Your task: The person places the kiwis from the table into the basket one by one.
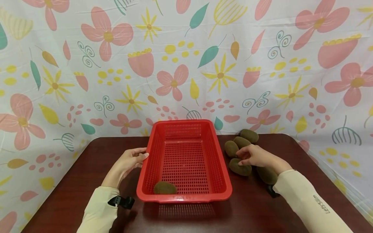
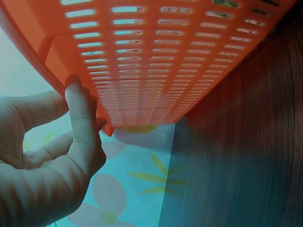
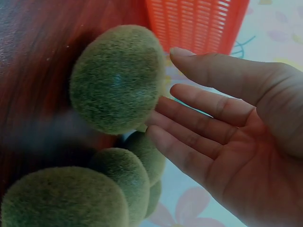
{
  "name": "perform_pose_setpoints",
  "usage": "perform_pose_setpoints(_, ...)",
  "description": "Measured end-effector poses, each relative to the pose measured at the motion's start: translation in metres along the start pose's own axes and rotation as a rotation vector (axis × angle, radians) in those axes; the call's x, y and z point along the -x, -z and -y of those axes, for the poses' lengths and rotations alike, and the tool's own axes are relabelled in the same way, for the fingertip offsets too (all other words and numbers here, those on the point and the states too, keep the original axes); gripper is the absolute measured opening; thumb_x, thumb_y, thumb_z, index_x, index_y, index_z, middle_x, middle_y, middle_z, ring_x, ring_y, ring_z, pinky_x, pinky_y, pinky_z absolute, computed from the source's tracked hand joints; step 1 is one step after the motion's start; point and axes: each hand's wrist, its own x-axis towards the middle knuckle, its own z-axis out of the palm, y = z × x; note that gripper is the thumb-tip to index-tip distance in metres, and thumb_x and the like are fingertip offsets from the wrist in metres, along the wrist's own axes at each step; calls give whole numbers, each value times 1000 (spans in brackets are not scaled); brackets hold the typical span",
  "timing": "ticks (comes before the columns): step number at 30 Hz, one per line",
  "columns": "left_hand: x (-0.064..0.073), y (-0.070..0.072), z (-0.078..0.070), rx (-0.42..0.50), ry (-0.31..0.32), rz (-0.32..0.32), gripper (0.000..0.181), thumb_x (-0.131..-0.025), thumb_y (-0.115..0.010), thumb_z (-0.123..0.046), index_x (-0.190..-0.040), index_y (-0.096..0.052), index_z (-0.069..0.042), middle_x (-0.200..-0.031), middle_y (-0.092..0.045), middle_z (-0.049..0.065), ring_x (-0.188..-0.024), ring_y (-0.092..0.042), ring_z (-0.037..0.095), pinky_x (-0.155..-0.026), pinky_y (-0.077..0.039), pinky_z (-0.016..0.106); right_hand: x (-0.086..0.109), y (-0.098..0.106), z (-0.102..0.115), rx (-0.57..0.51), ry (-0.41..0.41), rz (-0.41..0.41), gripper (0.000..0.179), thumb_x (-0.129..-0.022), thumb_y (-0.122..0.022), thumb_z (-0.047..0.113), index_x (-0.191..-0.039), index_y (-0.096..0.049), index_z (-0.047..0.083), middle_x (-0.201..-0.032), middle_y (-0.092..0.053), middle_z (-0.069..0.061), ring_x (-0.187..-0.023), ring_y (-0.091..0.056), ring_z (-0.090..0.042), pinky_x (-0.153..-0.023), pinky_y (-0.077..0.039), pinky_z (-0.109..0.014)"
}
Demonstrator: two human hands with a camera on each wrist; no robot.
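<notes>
A red plastic basket (image 1: 184, 197) with slotted walls stands in the middle of the table. Its left rim is pinched by my left hand (image 1: 131, 163); in the left wrist view the thumb (image 2: 78, 113) lies against the rim. One brown fuzzy kiwifruit (image 1: 165, 187) lies inside at the near left corner. To the right of the basket, my right hand (image 1: 256, 157) reaches over a kiwifruit (image 1: 240, 168), its fingertips right at the fruit. In the right wrist view the fingers (image 3: 189, 137) extend loosely beside that kiwifruit (image 3: 118, 80), not wrapped round it.
Several more kiwifruit lie around the right hand: one (image 1: 231, 149) by the basket, one (image 1: 249, 136) at the back edge, one (image 1: 267, 175) under the wrist. Behind the dark wooden table (image 1: 87, 181) hangs a flower-patterned cloth (image 1: 186, 64).
</notes>
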Motion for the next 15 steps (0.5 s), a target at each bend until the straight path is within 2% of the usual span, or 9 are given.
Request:
perform_pose_setpoints(9, 0, 0, 3, 3, 2, 2, 47, -96, -60, -15, -139, -47, 1, -97, -62, 14, -83, -66, 22, -81, -55, 39, -1, -6, -3, 87, -91, 15, 47, -76, -82, 22, -112, -67, -4, -101, -69, -10, -93, -65, -28, -78, -54, -42)
perform_pose_setpoints(15, -1, 1, 2, 7, -6, 7, 47, -96, -60, -15, -139, -47, 1, -97, -62, 14, -83, -66, 22, -80, -56, 38, -2, -6, 0, 69, -103, 59, 52, -76, -82, 23, -115, -66, -6, -103, -69, -12, -96, -64, -29, -79, -54, -42)
